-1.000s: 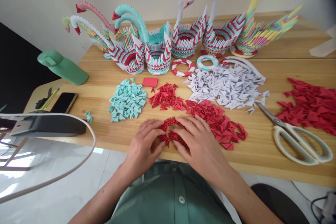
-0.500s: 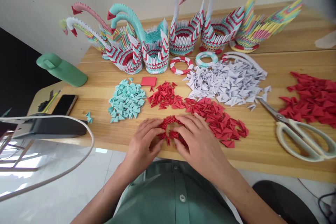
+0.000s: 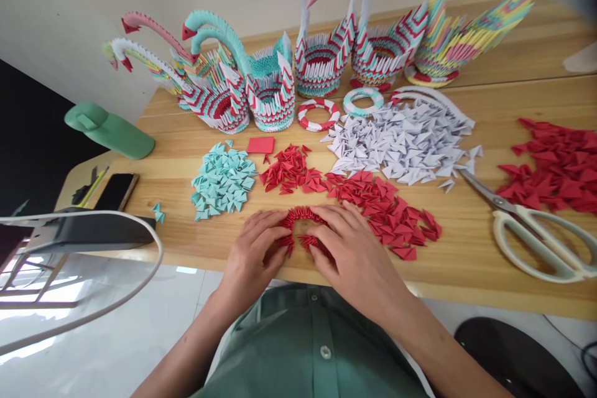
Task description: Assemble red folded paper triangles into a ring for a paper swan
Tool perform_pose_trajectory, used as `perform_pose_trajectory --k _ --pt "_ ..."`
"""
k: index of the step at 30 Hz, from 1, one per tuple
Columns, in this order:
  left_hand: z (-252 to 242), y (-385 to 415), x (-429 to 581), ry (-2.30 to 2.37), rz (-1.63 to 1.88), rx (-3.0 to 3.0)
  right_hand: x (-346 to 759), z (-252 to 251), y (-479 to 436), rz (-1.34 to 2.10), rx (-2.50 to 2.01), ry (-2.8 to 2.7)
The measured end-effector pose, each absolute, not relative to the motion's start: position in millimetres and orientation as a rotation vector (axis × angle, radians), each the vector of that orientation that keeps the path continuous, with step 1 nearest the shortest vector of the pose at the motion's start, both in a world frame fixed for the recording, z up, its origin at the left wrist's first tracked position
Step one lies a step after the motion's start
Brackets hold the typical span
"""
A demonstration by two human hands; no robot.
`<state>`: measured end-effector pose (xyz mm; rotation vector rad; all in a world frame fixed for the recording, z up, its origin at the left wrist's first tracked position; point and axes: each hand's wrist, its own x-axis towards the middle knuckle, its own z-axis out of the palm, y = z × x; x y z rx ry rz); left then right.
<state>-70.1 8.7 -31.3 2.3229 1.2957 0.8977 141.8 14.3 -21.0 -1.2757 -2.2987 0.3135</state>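
Observation:
A curved chain of red folded-paper pieces (image 3: 303,214) rests on the wooden table near its front edge, bent into a ring with a gap toward me. My left hand (image 3: 261,242) is closed around its left end, thumb beneath and fingers on top. Around the right side curls my right hand (image 3: 342,236), covering much of that part. Just beyond my right fingers spreads a heap of loose red paper triangles (image 3: 387,208), joined to a smaller red pile (image 3: 289,168). A pile of light-blue triangles (image 3: 224,180) lies beyond my left hand.
Several paper swans (image 3: 321,62) line the back. Before them lie a red-and-white ring (image 3: 318,114), a blue-and-white ring (image 3: 362,102) and white triangles (image 3: 401,143). Scissors (image 3: 517,224) and more red triangles (image 3: 555,168) are right; a green bottle (image 3: 109,130), phone (image 3: 116,191) and white cable (image 3: 158,255) left.
The gap between the chain's two ends looks wider, its left end having turned slightly outward. Both hands keep their grip. The whole view has shifted a little.

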Motion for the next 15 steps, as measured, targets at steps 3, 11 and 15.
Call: perform_pose_trajectory --k 3,11,15 --pt "-31.1 9.5 -70.1 1.298 0.892 2.32 142.8 -21.1 13.8 0.32 -1.274 -2.302" --pt "-30.3 11.3 -67.5 1.316 0.916 2.334 143.9 -20.1 12.4 0.366 -1.254 -2.313" --pt "-29.9 13.3 -65.0 1.336 0.925 2.339 143.9 -17.6 14.4 0.372 -1.239 -2.326"
